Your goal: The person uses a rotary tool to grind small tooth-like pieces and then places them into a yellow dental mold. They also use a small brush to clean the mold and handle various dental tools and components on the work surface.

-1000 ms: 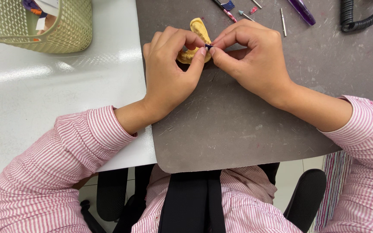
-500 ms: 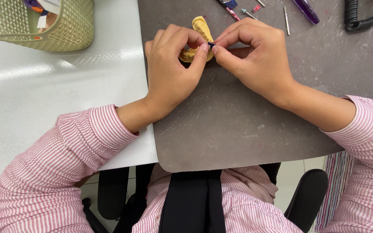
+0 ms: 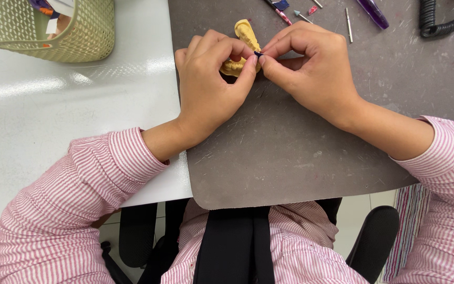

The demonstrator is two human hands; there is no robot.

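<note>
A white tabletop with a scuffed grey work mat laid over its right half, and both hands are up at the mat's far end. The left hand is curled around a yellow dental cast, fingers closed on its lower part, with the upper part of the cast poking out above the knuckles. The right hand meets it from the other side, thumb and forefinger pinched together on a tiny dark piece right at the edge of the cast (too small to say what it is). The two thumbs touch there, just above the mat.

Beyond the hands lie small rotary burs, a purple pen and a black coiled cable in the far right corner. Off to the left, on the bare white top, stands a pale green perforated basket. Pink-striped sleeves frame the near edge.
</note>
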